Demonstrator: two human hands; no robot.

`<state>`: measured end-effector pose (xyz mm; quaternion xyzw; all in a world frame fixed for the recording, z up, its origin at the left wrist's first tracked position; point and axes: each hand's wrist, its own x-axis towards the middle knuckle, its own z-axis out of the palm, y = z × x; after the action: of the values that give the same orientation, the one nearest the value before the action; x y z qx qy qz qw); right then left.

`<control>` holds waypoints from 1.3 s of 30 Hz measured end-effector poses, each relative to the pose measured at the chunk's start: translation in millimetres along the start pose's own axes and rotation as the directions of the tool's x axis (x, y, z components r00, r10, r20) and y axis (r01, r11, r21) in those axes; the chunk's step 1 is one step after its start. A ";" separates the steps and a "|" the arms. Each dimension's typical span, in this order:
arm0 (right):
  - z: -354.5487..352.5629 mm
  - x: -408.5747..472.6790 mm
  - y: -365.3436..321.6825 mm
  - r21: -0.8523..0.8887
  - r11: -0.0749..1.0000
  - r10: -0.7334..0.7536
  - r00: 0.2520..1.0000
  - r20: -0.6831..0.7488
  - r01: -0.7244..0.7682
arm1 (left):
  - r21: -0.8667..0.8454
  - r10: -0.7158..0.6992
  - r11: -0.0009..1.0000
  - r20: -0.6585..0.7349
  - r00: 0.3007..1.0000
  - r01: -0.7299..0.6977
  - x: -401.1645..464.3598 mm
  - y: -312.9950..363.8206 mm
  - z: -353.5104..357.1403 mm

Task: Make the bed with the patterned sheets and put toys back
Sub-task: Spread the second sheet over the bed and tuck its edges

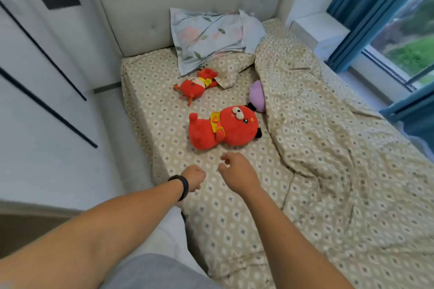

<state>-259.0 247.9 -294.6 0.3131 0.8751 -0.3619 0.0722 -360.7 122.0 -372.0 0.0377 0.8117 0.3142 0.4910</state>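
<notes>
Matt woven cloth sheet (164, 110), fuzzy plush red toy (225, 128), padded headboard (187, 0).

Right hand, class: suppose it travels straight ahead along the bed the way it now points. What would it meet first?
Most likely the large red plush toy, lying on the patterned sheet just beyond the right hand. Only bare sheet lies between them, though one view leaves the hand's height above the bed unclear.

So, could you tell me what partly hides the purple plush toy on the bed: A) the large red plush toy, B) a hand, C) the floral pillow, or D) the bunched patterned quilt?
D: the purple plush toy pokes out from under the bunched patterned quilt's edge.
</notes>
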 end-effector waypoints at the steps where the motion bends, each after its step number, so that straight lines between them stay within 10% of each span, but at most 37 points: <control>1: 3.6 26.1 -10.5 0.020 1.000 0.021 0.999 -0.026 -0.020 | 0.005 -0.017 1.000 0.045 0.999 0.017 19.5 5.6 -11.4; 12: 36.2 163.1 -83.8 0.171 0.928 0.327 0.944 0.048 -0.330 | 0.109 -0.077 0.992 0.162 0.984 0.060 168.6 103.6 -164.8; 25: 19.1 190.3 -85.5 0.283 0.892 0.372 0.928 -0.022 -0.351 | 0.276 -0.032 0.958 0.350 0.936 -0.070 146.0 106.2 -162.9; 39: 32.0 216.1 -24.7 0.469 0.693 0.563 0.818 0.122 -0.547 | 0.350 0.070 0.929 0.160 0.985 -0.123 192.5 108.4 -171.6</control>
<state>-448.5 319.9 -379.7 0.5756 0.6215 -0.5248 0.0838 -627.4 198.7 -406.6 0.1892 0.8147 0.1811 0.5174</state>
